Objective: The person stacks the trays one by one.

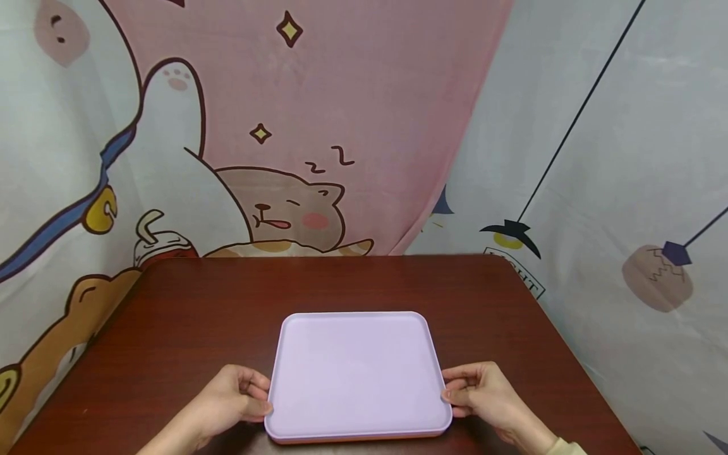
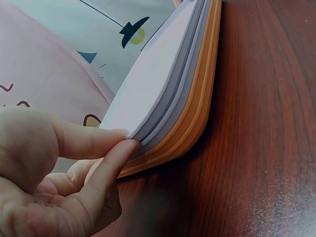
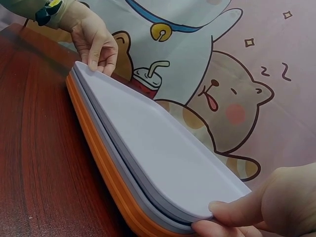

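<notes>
A lilac rectangular tray [image 1: 355,373] with rounded corners tops a stack near the front of the table. Beneath it, the left wrist view shows another lilac tray [image 2: 185,89] and orange trays [image 2: 205,84] at the bottom. My left hand [image 1: 227,401] pinches the top tray's left rim between thumb and index finger. On the opposite side, my right hand [image 1: 486,398] grips the right rim, thumb above and fingers below. A narrow dark gap shows under the top tray in the right wrist view near that hand.
The dark reddish-brown wooden table [image 1: 199,316] extends behind and to both sides of the stack. A cloth printed with cartoon animals [image 1: 296,208] hangs behind the table and along its sides.
</notes>
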Action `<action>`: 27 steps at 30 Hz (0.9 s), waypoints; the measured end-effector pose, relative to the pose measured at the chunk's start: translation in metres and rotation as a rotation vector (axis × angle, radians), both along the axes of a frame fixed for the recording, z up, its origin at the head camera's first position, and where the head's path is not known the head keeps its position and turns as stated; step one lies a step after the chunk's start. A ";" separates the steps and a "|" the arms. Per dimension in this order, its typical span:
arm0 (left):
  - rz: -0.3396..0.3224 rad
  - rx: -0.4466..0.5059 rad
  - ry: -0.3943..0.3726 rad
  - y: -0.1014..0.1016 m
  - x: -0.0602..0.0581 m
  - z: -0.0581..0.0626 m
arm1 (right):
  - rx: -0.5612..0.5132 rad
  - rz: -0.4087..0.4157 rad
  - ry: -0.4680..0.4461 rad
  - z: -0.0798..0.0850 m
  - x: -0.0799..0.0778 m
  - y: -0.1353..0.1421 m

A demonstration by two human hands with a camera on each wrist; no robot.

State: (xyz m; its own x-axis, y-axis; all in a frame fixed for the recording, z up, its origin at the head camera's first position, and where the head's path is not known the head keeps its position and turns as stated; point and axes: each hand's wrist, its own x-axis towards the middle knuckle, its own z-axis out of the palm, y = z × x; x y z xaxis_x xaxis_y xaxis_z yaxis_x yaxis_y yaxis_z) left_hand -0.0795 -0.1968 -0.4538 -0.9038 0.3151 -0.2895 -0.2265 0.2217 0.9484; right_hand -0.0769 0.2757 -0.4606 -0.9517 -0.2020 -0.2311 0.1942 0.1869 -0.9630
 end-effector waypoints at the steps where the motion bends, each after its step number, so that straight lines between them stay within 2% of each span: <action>1: 0.001 0.000 0.000 0.000 0.000 0.000 | 0.000 0.000 -0.001 0.000 0.000 0.000; 20: -0.009 0.003 0.006 -0.005 0.001 -0.002 | 0.011 -0.005 -0.024 -0.002 0.000 0.000; 27: -0.004 0.005 0.056 -0.009 -0.004 -0.002 | 0.021 -0.021 -0.048 0.005 -0.001 0.007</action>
